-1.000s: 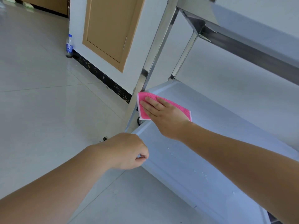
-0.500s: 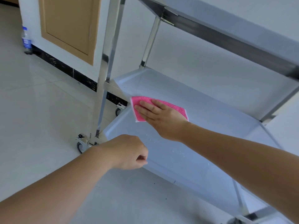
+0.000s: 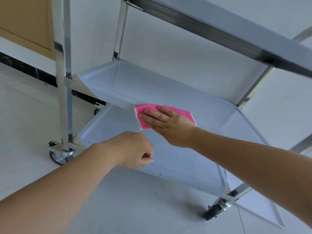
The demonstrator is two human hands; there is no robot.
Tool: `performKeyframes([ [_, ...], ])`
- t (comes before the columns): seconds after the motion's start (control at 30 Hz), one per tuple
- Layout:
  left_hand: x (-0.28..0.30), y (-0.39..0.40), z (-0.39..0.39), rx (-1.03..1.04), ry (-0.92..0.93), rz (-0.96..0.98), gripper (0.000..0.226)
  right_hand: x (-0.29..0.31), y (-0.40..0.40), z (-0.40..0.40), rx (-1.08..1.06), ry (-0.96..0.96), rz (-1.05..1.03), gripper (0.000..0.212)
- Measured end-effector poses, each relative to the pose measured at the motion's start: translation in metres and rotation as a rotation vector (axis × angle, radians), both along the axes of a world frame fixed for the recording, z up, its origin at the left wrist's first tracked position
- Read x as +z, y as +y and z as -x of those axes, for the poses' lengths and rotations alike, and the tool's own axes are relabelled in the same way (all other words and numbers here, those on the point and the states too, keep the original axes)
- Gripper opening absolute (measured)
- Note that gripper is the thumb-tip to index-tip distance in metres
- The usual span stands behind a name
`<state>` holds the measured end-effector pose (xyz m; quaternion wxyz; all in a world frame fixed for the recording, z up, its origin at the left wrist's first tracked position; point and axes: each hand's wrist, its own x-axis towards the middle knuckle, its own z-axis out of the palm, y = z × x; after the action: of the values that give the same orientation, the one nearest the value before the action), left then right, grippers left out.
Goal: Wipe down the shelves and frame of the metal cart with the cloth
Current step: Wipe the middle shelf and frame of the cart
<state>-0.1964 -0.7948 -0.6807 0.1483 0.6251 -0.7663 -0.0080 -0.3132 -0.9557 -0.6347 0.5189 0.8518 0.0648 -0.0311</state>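
The metal cart [image 3: 62, 102] has shiny posts and pale tray shelves. A pink cloth [image 3: 179, 114] lies flat where the middle shelf's [image 3: 152, 81] front rim crosses the view. I cannot tell which level it touches. My right hand [image 3: 167, 124] presses down on the cloth with the fingers stretched out, covering its near half. My left hand [image 3: 133, 149] is a loose fist holding nothing, hovering by the front edge of the lower shelf [image 3: 185, 168]. Small water droplets sit on the shelf near my right wrist.
The top shelf's edge [image 3: 219, 31] runs overhead at the upper right. Caster wheels stand at the front left [image 3: 59, 156] and front right [image 3: 214, 210]. A wooden door panel [image 3: 25, 22] and black skirting [image 3: 25, 68] line the wall behind. Pale floor tiles surround the cart.
My right hand has slid the cloth to the right, away from the front left post. The view has swung right and down, showing more of the cart. My left fist stays put.
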Motion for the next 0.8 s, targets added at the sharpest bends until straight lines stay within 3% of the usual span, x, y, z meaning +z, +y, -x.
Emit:
performKeyframes([
  [0.43,0.004,-0.038,0.046,-0.164,-0.085,-0.019,0.023,-0.001,-0.034,0.080,0.010,-0.005,0.037,0.060],
  [0.8,0.008,-0.059,0.090,-0.284,0.013,0.186,0.020,-0.006,-0.071,0.165,-0.030,-0.020,0.059,0.060],
])
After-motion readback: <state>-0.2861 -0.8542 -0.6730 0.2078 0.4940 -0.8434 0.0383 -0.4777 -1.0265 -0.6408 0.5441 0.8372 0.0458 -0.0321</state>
